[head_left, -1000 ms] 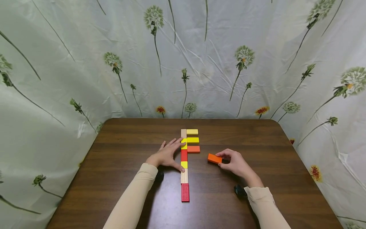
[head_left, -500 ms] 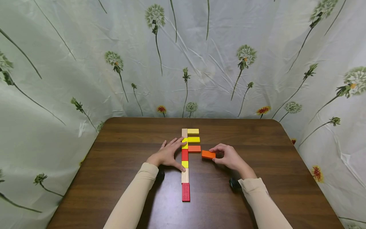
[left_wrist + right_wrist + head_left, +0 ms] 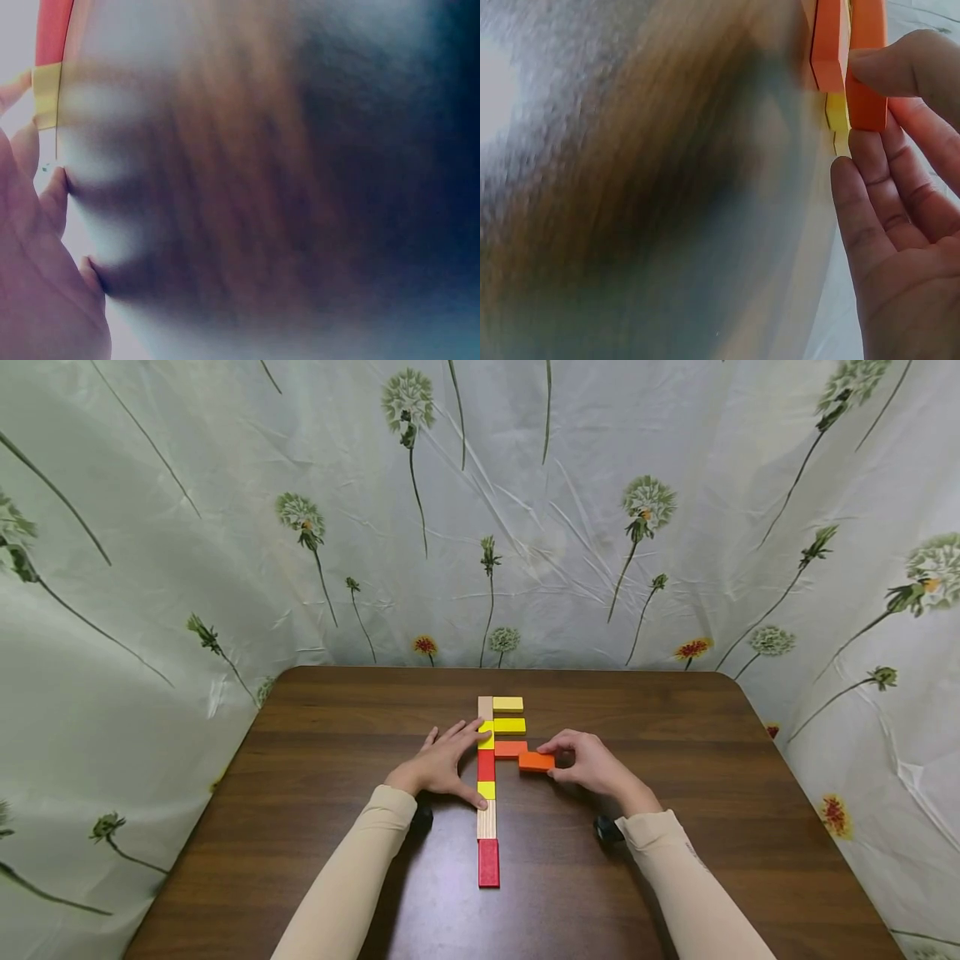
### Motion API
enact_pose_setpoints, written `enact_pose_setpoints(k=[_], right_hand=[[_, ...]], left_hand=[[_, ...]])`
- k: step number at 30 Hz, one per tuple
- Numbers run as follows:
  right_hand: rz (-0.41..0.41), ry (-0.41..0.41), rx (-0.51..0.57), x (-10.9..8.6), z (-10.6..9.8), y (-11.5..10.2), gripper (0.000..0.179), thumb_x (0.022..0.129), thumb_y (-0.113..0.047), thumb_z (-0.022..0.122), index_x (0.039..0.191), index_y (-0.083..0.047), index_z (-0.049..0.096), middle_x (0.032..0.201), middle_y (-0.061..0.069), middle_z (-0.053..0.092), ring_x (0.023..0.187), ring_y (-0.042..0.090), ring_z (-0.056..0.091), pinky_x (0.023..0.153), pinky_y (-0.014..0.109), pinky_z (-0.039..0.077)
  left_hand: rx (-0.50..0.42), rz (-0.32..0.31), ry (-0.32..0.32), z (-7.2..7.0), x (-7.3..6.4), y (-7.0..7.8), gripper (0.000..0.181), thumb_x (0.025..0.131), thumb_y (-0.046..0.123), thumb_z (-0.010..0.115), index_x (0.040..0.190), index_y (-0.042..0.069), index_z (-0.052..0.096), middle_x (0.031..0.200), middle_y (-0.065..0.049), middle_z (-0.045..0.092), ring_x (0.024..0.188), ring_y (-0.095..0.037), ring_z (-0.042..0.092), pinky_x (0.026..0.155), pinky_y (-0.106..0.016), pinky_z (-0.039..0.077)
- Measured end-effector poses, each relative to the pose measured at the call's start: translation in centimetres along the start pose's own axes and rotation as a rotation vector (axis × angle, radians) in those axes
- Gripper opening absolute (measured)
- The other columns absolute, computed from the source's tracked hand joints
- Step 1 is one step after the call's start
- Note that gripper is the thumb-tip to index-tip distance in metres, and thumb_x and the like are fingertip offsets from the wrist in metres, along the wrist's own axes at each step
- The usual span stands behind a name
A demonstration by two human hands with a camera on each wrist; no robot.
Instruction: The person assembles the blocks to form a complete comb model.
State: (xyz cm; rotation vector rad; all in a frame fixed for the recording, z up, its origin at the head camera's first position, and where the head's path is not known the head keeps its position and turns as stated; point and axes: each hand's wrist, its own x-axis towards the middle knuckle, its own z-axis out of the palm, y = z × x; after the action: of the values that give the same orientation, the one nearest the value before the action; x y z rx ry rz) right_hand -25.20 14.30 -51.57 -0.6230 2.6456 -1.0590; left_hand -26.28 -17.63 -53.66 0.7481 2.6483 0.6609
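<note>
A straight column of wooden blocks runs toward me down the table's middle: natural wood (image 3: 486,707), yellow (image 3: 486,741), red (image 3: 487,766), a short yellow (image 3: 487,790), pale striped wood (image 3: 487,820) and red (image 3: 489,863). My left hand (image 3: 442,766) rests on it from the left, fingers spread, fingertips on the longer yellow block and thumb near the striped one. Between thumb and fingers, my right hand (image 3: 592,766) pinches an orange block (image 3: 536,762), close to the near right end of a coral block (image 3: 511,749). Whether they touch I cannot tell.
Beyond the coral block, a yellow block (image 3: 510,726) and a pale yellow block (image 3: 507,704) also extend rightward from the column. The brown wooden table (image 3: 330,860) has a rounded far edge, with a flower-printed curtain (image 3: 540,527) hanging behind it.
My right hand has carried the orange block leftward and slightly away from me, up to the coral block. My left hand has kept its place on the column.
</note>
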Motion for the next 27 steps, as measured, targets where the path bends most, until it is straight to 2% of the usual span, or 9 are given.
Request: enact_pose_setpoints(k=[11, 21, 27], right_hand=[[-0.014, -0.034, 0.028, 0.8, 1.6, -1.0, 0.032, 0.090, -0.004, 0.084, 0.121, -0.009, 0.080, 0.120, 0.006, 0.075, 0.108, 0.022, 0.070, 0.105, 0.049, 0.059], [-0.089, -0.051, -0.014, 1.3, 3.1, -1.3, 0.030, 0.088, -0.007, 0.087, 0.118, -0.006, 0.081, 0.116, 0.007, 0.076, 0.105, 0.020, 0.070, 0.101, 0.045, 0.061], [-0.047, -0.059, -0.044, 1.6, 3.6, -1.8, 0.031, 0.088, -0.007, 0.087, 0.119, -0.008, 0.081, 0.117, 0.005, 0.075, 0.106, 0.019, 0.069, 0.105, 0.046, 0.059]], left_hand=[[-0.008, -0.008, -0.007, -0.1, 0.0, 0.0, 0.118, 0.071, 0.066, 0.093, 0.168, 0.024, 0.040, 0.183, 0.004, 0.014, 0.170, -0.033, 0.011, 0.130, -0.075, 0.002], [-0.003, -0.003, -0.011, 0.0, 0.0, -0.2, 0.118, 0.071, 0.067, 0.092, 0.168, 0.025, 0.039, 0.183, 0.005, 0.012, 0.170, -0.033, 0.010, 0.130, -0.075, 0.001], [-0.010, 0.004, -0.012, 0.0, -0.1, -0.2, 0.119, 0.071, 0.066, 0.093, 0.168, 0.024, 0.038, 0.183, 0.005, 0.012, 0.170, -0.034, 0.009, 0.130, -0.075, 0.000]])
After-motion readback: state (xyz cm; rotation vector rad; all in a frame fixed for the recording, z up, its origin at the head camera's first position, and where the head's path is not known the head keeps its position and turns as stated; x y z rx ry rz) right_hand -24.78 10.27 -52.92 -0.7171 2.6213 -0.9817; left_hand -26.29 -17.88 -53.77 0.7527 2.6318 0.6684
